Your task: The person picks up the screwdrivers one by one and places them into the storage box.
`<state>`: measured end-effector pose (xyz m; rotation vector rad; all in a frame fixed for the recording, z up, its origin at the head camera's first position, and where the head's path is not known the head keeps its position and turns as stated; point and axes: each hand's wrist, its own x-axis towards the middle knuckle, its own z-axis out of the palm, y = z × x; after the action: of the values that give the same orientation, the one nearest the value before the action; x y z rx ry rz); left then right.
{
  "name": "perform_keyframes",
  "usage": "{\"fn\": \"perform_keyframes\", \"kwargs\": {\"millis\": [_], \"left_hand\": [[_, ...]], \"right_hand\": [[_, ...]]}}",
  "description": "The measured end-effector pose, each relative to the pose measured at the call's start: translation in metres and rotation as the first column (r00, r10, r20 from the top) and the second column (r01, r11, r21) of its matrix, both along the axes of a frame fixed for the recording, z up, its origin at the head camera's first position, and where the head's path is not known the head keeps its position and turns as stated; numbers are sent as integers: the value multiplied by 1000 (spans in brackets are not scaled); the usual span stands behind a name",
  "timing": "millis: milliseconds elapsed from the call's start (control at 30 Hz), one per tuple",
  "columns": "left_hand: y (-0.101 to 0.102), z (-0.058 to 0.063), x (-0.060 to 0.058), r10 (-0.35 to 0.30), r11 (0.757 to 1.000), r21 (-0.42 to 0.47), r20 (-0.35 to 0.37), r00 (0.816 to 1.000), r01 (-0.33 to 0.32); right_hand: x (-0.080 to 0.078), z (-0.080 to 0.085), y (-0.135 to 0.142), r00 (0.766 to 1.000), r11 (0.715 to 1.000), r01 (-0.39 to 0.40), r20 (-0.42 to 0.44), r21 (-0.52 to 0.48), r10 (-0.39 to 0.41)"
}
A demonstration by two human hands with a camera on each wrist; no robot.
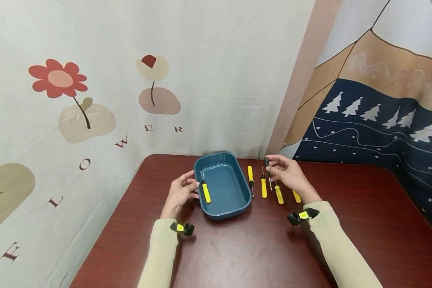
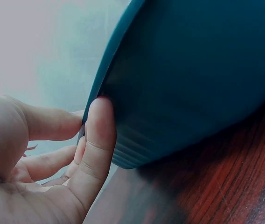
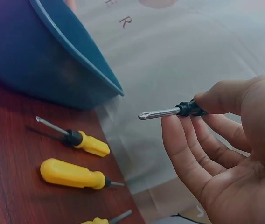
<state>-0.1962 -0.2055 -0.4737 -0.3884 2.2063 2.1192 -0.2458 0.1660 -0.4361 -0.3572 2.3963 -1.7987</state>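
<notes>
A blue plastic tray (image 1: 226, 185) stands on the table with one yellow-handled screwdriver (image 1: 206, 193) along its left side. My left hand (image 1: 180, 192) pinches the tray's left rim (image 2: 105, 65) between thumb and fingers. On the right, my right hand (image 1: 289, 174) holds a dark-handled screwdriver (image 3: 159, 113) above the table, its handle between thumb and fingertips. The metal shaft sticks out past the fingers, with a cross-shaped tip. Below that hand and beside the tray lie several yellow screwdrivers, among them one with a black collar (image 3: 93, 143) and another with a thick rounded handle (image 3: 67, 173).
The dark red wooden table (image 1: 230, 256) ends at the back against a hanging cloth (image 1: 216, 80) printed with flowers and letters. At the right hangs a dark blue part with white trees (image 1: 353, 108). One yellow handle (image 1: 297, 196) lies partly behind the right wrist.
</notes>
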Motion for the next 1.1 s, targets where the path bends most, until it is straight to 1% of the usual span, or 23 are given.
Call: {"fn": "perform_keyframes", "kwargs": {"millis": [267,500,733,867,1100], "left_hand": [[-3,-2,0,-3,1000,-25,3,1000,3],[-2,-2,0,-3,1000,-22,14,1000,4],[-2,-1,0,-5,1000,-24,9,1000,5],[-1,-1,0,-7,1000,-23,11,1000,7],[-1,-1,-1,-4,1000,-27,14,1000,4]], "right_hand": [[-4,6,-14,1000,999,-25,14,34,25],[-6,10,-22,998,997,-51,29,62,49],[-7,15,-34,995,993,-78,70,83,72],[-8,15,-39,994,990,-93,63,104,87],[-13,15,-48,992,987,-111,69,113,104]]}}
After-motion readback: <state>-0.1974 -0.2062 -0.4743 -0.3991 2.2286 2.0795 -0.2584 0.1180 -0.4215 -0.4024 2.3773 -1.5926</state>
